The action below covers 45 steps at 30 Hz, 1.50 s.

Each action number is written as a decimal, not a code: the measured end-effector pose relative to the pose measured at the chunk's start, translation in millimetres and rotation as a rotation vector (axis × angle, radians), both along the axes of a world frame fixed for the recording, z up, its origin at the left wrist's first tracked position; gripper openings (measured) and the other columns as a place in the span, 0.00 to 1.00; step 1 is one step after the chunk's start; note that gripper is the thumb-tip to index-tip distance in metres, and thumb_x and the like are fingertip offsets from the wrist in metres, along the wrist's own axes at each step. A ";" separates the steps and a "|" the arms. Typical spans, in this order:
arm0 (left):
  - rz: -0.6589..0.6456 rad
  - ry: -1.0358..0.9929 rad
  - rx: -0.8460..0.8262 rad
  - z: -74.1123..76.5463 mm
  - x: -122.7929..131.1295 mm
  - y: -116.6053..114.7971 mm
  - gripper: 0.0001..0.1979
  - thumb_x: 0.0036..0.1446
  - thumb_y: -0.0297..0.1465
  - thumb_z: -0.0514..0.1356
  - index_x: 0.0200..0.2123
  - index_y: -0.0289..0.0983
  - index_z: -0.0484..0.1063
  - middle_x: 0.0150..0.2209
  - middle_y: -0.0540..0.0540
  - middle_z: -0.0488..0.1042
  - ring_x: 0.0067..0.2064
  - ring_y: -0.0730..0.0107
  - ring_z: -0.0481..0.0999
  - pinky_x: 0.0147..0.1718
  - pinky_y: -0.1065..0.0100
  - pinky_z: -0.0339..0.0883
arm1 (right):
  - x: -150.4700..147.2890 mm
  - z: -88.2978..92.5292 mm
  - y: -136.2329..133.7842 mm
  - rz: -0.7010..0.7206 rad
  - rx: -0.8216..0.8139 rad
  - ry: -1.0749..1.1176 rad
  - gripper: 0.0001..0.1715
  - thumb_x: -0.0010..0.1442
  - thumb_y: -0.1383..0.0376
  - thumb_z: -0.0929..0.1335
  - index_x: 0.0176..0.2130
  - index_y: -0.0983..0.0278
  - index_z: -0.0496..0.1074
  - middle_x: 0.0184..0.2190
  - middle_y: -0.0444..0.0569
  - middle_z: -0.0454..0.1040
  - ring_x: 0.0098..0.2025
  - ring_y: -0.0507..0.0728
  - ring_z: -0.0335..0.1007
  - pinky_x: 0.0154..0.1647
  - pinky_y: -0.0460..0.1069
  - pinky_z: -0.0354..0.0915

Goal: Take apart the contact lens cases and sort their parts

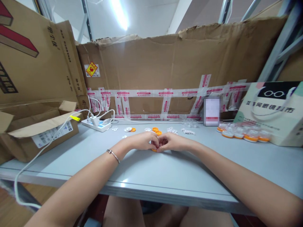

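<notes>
My left hand (147, 141) and my right hand (172, 142) meet over the middle of the table, fingers bent and tips close together. Under the left fingertips the edge of an orange round plastic piece (154, 150) shows, low on the tabletop. The right fingers are pinched just beside it; what they hold, if anything, is hidden. Just behind the hands lie more orange round pieces (155, 129) and a white disc (147, 130). To their left, a white ring (128, 129) rests beside an orange one (133, 130).
Small white parts (172, 130) and clear caps (190, 123) lie behind my right hand. Assembled orange-and-clear pieces (251, 137) stand right, before a paper bag (272, 116). A phone (211, 111) leans at the back. Left are a power strip (97, 124), its cable and an open carton (54, 132).
</notes>
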<state>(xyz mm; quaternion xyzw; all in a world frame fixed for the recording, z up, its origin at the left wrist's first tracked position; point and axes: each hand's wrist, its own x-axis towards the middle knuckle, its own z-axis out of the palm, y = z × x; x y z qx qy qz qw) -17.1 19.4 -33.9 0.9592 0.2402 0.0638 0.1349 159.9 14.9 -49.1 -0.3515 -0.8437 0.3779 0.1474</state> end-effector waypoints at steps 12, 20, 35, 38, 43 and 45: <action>0.096 0.037 0.027 2.0 1.6 -4.7 0.05 0.48 0.25 0.56 0.30 0.35 0.70 0.33 0.49 0.70 0.33 0.74 0.68 0.30 0.74 0.60 | -2.6 -0.1 -0.9 -0.002 -0.057 0.055 0.12 0.43 0.60 0.69 0.26 0.67 0.68 0.22 0.41 0.63 0.26 0.49 0.56 0.27 0.44 0.52; 0.106 -0.032 -0.019 0.1 0.3 -4.0 0.04 0.45 0.29 0.59 0.27 0.34 0.69 0.29 0.50 0.69 0.29 0.77 0.67 0.28 0.75 0.59 | -1.7 2.9 -1.8 0.013 -0.011 0.013 0.12 0.43 0.60 0.69 0.27 0.67 0.69 0.21 0.40 0.60 0.24 0.47 0.53 0.24 0.44 0.49; 0.669 0.382 -0.049 32.7 -86.0 33.7 0.09 0.37 0.29 0.58 0.26 0.34 0.75 0.26 0.49 0.74 0.27 0.74 0.69 0.23 0.76 0.56 | 1.3 2.6 -4.1 -0.105 0.019 -0.077 0.24 0.44 0.53 0.69 0.38 0.65 0.74 0.25 0.44 0.64 0.27 0.49 0.56 0.25 0.44 0.52; 0.659 0.398 -0.109 27.7 -90.7 38.9 0.11 0.37 0.29 0.58 0.27 0.35 0.75 0.27 0.48 0.75 0.28 0.73 0.70 0.24 0.76 0.57 | 0.7 2.8 -4.4 -0.101 0.015 -0.075 0.24 0.44 0.52 0.69 0.38 0.64 0.74 0.25 0.44 0.64 0.27 0.50 0.56 0.25 0.45 0.52; 0.646 0.355 -0.077 25.1 -91.4 41.8 0.09 0.38 0.28 0.57 0.25 0.34 0.75 0.25 0.48 0.74 0.27 0.73 0.70 0.24 0.76 0.57 | -1.5 3.2 -5.1 -0.120 0.007 -0.088 0.24 0.44 0.52 0.69 0.38 0.64 0.73 0.25 0.45 0.64 0.26 0.50 0.56 0.25 0.45 0.52; 0.654 0.324 -0.017 26.3 -86.6 39.4 0.07 0.39 0.28 0.57 0.24 0.35 0.74 0.25 0.48 0.74 0.27 0.73 0.69 0.24 0.76 0.56 | -1.8 3.2 -4.9 -0.116 0.009 -0.086 0.24 0.44 0.52 0.69 0.38 0.65 0.73 0.25 0.45 0.64 0.26 0.50 0.56 0.25 0.45 0.52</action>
